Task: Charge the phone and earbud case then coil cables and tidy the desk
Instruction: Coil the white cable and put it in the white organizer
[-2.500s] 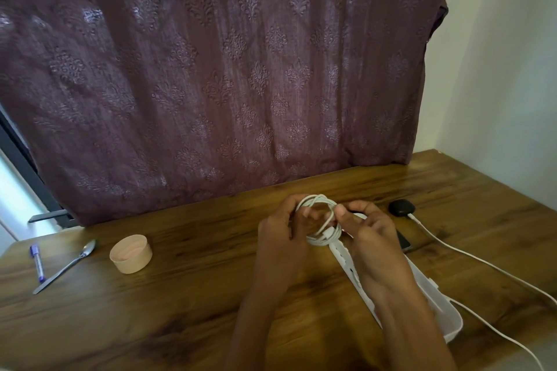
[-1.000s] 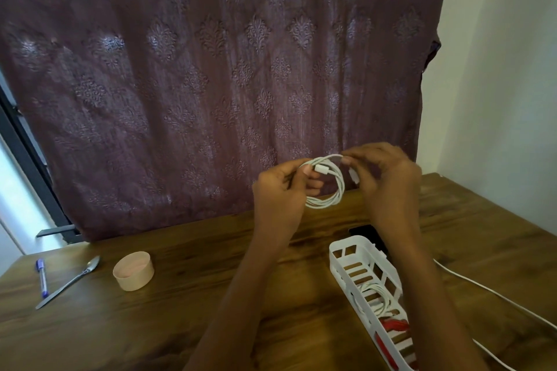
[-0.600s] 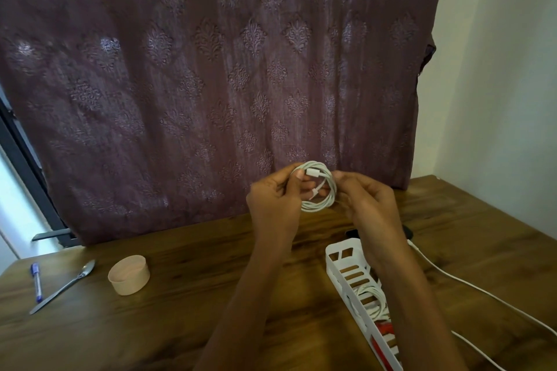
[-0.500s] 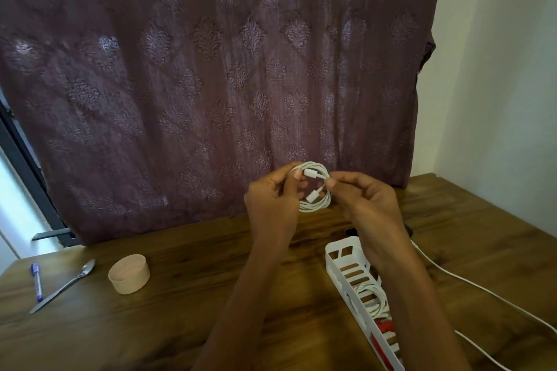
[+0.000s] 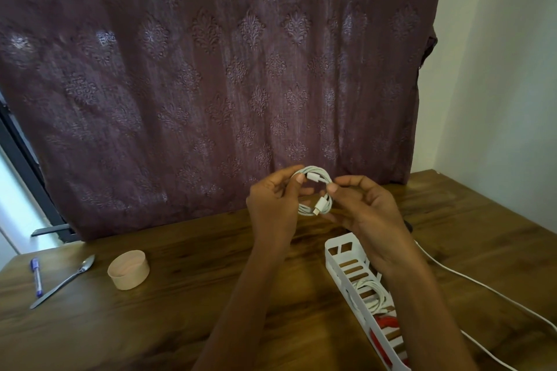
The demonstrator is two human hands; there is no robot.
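Above the wooden surface (image 5: 187,316), we see the left hand (image 5: 272,205) and right hand (image 5: 361,208) pinching a coiled white cable (image 5: 315,194).

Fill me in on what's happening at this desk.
A person holds a coiled white cable above the desk: the left hand grips one side, the right hand pinches the other. The white tray below already holds a second coiled cable and a red item. A loose cable trails across the desk.
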